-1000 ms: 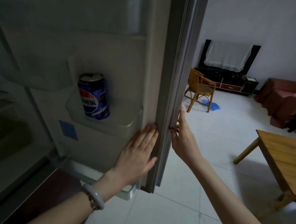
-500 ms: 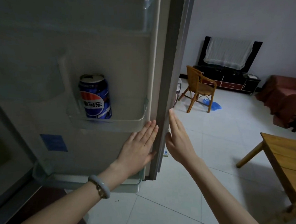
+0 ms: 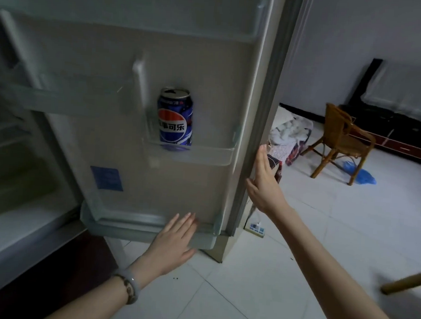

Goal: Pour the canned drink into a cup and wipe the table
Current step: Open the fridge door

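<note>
A blue Pepsi can [image 3: 175, 119] stands upright in a clear door shelf [image 3: 204, 155] on the inside of the open fridge door [image 3: 205, 67]. My left hand [image 3: 173, 243] is flat with straight fingers against the door's bottom shelf, well below the can. My right hand [image 3: 263, 183] has straight fingers and rests along the door's outer edge, to the right of the can. Neither hand holds anything. No cup or cloth is in view.
The fridge interior [image 3: 19, 172] is at the left. Behind the door stand a wicker chair [image 3: 341, 142], a blue bag [image 3: 360, 173], a pile of cloth [image 3: 291, 137] and a power strip [image 3: 255, 227] on the tiled floor. A wooden table leg [image 3: 406, 284] shows at the right.
The door has swung further open. My left hand slid down from beside the can's shelf to the door's bottom shelf. The view shifted left, moving the table out of sight.
</note>
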Demonstrator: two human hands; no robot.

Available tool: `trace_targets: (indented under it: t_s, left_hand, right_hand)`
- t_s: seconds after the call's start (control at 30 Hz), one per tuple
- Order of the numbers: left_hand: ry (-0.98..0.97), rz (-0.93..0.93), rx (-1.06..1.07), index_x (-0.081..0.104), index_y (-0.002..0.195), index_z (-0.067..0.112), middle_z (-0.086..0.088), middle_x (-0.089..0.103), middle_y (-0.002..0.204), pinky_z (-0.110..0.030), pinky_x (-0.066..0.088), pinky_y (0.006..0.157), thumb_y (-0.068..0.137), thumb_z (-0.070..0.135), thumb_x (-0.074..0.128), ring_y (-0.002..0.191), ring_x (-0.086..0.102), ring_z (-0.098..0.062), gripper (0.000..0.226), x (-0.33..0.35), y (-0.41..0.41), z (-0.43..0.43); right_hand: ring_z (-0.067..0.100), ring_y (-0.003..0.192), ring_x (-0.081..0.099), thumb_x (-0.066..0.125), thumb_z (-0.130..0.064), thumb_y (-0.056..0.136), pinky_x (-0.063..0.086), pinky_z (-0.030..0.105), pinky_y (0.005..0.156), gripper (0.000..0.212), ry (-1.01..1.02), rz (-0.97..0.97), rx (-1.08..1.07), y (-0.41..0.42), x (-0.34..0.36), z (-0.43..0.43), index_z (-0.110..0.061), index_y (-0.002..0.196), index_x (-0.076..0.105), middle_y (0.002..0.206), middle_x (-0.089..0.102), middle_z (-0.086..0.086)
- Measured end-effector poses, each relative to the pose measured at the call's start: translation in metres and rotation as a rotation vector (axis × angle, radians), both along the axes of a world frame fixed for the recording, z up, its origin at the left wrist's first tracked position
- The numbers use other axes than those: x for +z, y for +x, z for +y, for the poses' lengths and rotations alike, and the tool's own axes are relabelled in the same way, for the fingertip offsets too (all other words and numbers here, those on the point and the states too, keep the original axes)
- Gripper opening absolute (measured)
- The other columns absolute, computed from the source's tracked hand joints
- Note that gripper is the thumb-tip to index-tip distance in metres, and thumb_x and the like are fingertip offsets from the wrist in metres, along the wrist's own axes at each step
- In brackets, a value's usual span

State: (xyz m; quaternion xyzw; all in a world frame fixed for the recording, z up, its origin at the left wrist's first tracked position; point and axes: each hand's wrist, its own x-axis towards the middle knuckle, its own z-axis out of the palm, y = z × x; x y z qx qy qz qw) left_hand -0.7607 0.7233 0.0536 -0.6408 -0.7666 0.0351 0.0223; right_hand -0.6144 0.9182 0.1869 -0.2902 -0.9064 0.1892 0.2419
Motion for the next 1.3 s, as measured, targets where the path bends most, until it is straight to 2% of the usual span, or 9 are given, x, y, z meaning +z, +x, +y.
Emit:
trace_targets:
  t_s: [0.13, 0.23, 0.37, 0.47, 0.6, 0.8, 0.93, 1.1, 1.3]
  left_hand:
    - [-0.070, -0.025, 0.042, 0.060, 0.125, 0.009, -0.007, 0.059, 0.131, -0.039, 0.020, 0.107, 0.085, 0.056, 0.037, 0.124, 0.054, -0.019, 0.066, -0.011, -0.004, 0.011]
    - [-0.081, -0.003, 0.111, 0.060, 0.124, 0.008, -0.007, 0.061, 0.129, -0.040, 0.014, 0.110, 0.085, 0.057, 0.033, 0.121, 0.056, -0.018, 0.069, -0.018, -0.006, 0.022]
    - [-0.068, 0.031, 0.156, 0.008, 0.150, 0.007, -0.008, 0.012, 0.158, -0.042, -0.008, 0.117, 0.087, 0.059, 0.014, 0.146, 0.010, -0.019, 0.081, -0.028, -0.009, 0.038]
    - [-0.079, -0.008, 0.224, -0.006, 0.149, 0.008, -0.007, -0.004, 0.159, -0.041, -0.009, 0.118, 0.092, 0.060, 0.020, 0.147, -0.004, -0.018, 0.082, -0.025, -0.005, 0.053]
    - [-0.119, -0.085, 0.288, -0.007, 0.149, 0.009, -0.006, -0.007, 0.159, -0.041, -0.005, 0.118, 0.095, 0.054, 0.032, 0.146, -0.006, -0.017, 0.081, -0.020, -0.006, 0.073]
    - [-0.132, -0.101, 0.351, -0.008, 0.149, 0.010, -0.006, -0.006, 0.159, -0.042, -0.007, 0.118, 0.094, 0.052, 0.039, 0.146, -0.005, -0.017, 0.084, -0.017, -0.013, 0.095]
    - [-0.144, -0.077, 0.385, -0.006, 0.149, 0.009, -0.006, -0.004, 0.160, -0.044, -0.005, 0.118, 0.093, 0.050, 0.043, 0.147, -0.003, -0.019, 0.085, -0.016, -0.014, 0.106]
    - [-0.138, -0.085, 0.400, -0.004, 0.150, 0.008, -0.006, -0.002, 0.160, -0.046, -0.004, 0.118, 0.094, 0.048, 0.043, 0.147, -0.001, -0.019, 0.084, -0.013, -0.015, 0.112]
    - [-0.131, -0.076, 0.390, -0.005, 0.150, 0.010, -0.006, -0.003, 0.160, -0.044, -0.005, 0.118, 0.095, 0.049, 0.040, 0.147, -0.002, -0.018, 0.081, -0.014, -0.013, 0.107]
  right_hand:
    - [0.012, 0.143, -0.011, 0.044, -0.004, 0.089, -0.001, 0.021, 0.114, 0.083, 0.003, -0.012, 0.014, -0.013, -0.006, 0.024, -0.009, 0.147, -0.014, 0.156, -0.018, 0.006]
    - [0.014, 0.144, -0.010, 0.045, -0.002, 0.088, -0.001, 0.018, 0.111, 0.083, 0.017, -0.030, 0.039, -0.023, -0.014, 0.040, -0.007, 0.147, -0.013, 0.156, -0.017, 0.008]
    - [0.016, 0.144, -0.011, 0.044, -0.001, 0.086, 0.006, 0.026, 0.116, 0.085, 0.025, -0.079, 0.076, -0.033, -0.017, 0.064, -0.007, 0.147, -0.015, 0.156, -0.018, 0.008]
    - [0.016, 0.144, -0.010, 0.043, 0.001, 0.084, 0.009, 0.029, 0.117, 0.086, 0.029, -0.116, 0.101, -0.041, -0.013, 0.080, -0.007, 0.146, -0.016, 0.156, -0.017, 0.009]
    - [0.019, 0.145, -0.006, 0.044, 0.003, 0.082, 0.010, 0.033, 0.119, 0.087, 0.046, -0.156, 0.111, -0.053, -0.007, 0.099, -0.005, 0.147, -0.013, 0.157, -0.013, 0.011]
    - [0.018, 0.145, -0.006, 0.043, 0.001, 0.084, 0.003, 0.028, 0.117, 0.084, 0.067, -0.192, 0.155, -0.073, -0.003, 0.117, -0.006, 0.148, -0.009, 0.157, -0.010, 0.010]
    - [0.023, 0.145, 0.011, 0.045, 0.002, 0.080, 0.031, 0.038, 0.112, 0.089, 0.057, -0.193, 0.157, -0.082, -0.001, 0.124, -0.013, 0.149, -0.009, 0.158, -0.011, 0.007]
    - [0.024, 0.144, 0.014, 0.045, 0.003, 0.079, 0.036, 0.038, 0.109, 0.090, 0.068, -0.178, 0.166, -0.086, -0.003, 0.130, -0.014, 0.149, -0.010, 0.158, -0.011, 0.006]
    - [0.020, 0.145, 0.003, 0.044, 0.001, 0.083, 0.021, 0.035, 0.116, 0.086, 0.085, -0.162, 0.183, -0.079, -0.006, 0.130, -0.013, 0.149, -0.009, 0.158, -0.011, 0.006]
